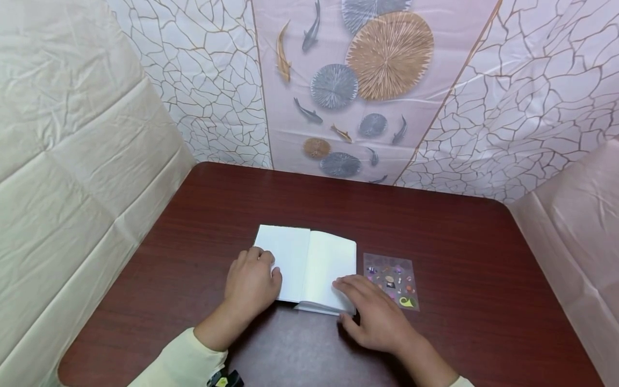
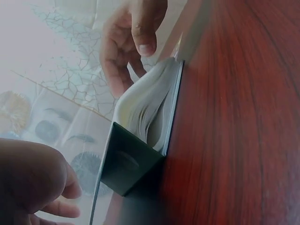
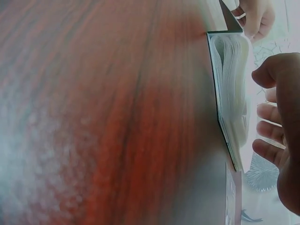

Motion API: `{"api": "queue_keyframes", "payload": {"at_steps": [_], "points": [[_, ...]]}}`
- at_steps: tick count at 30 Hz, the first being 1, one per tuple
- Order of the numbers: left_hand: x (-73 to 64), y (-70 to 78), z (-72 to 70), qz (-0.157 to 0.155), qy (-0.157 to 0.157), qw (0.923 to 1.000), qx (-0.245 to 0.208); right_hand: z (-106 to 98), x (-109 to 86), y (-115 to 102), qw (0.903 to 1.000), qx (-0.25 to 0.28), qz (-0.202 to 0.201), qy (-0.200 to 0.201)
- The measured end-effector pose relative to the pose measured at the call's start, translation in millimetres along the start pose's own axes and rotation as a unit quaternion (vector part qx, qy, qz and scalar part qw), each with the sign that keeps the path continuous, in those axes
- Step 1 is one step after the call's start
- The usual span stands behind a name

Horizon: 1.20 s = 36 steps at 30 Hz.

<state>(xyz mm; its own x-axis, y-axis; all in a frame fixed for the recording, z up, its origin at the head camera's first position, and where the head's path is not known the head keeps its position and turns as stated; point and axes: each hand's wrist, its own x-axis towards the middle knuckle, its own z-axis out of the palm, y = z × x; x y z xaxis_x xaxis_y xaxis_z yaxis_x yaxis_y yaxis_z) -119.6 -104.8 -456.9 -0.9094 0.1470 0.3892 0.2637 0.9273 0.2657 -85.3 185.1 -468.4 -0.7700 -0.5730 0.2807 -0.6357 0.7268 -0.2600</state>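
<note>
A notebook (image 1: 290,258) with blank white pages lies open on the table. My left hand (image 1: 253,282) rests on the left page near its outer edge, fingers loosely bent. Over the right page's lower outer corner is my right hand (image 1: 374,317), its fingers relaxed and its thumb by the page edge. The left wrist view shows the dark green cover (image 2: 131,159) raised at an angle off the table, with the page block bowed beside it. Seen from the right wrist, the fingers (image 3: 269,129) are spread over the pages and grip nothing.
A clear sheet of small colourful stickers (image 1: 406,269) lies just right of the notebook. The dark red wooden table (image 1: 193,231) has rounded corners. Patterned cloth (image 1: 217,80) hangs behind it, and plain pale cloth (image 1: 72,161) covers the left side.
</note>
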Motion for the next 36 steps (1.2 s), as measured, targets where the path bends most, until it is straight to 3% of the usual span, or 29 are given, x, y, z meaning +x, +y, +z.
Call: {"api": "queue_keyframes", "payload": {"at_steps": [7,22,31,36], "points": [[0.4,8.8,-3.9,0.017,0.010,0.9995,-0.026,-2,0.2,0,0.9999,0.006,0.013,-0.004],[1.5,23.8,-4.3,0.051,0.022,0.9950,-0.082,-8,-3.2,18,0.9967,-0.003,0.070,0.040],[-1.6,42.7,-2.7,0.116,0.022,0.9861,-0.116,-11,-10.8,33,0.9948,-0.020,0.083,0.054],[-4.1,56.7,-1.0,0.130,0.002,0.9820,-0.137,-12,-15.4,41,0.9935,-0.027,0.094,0.057]]}}
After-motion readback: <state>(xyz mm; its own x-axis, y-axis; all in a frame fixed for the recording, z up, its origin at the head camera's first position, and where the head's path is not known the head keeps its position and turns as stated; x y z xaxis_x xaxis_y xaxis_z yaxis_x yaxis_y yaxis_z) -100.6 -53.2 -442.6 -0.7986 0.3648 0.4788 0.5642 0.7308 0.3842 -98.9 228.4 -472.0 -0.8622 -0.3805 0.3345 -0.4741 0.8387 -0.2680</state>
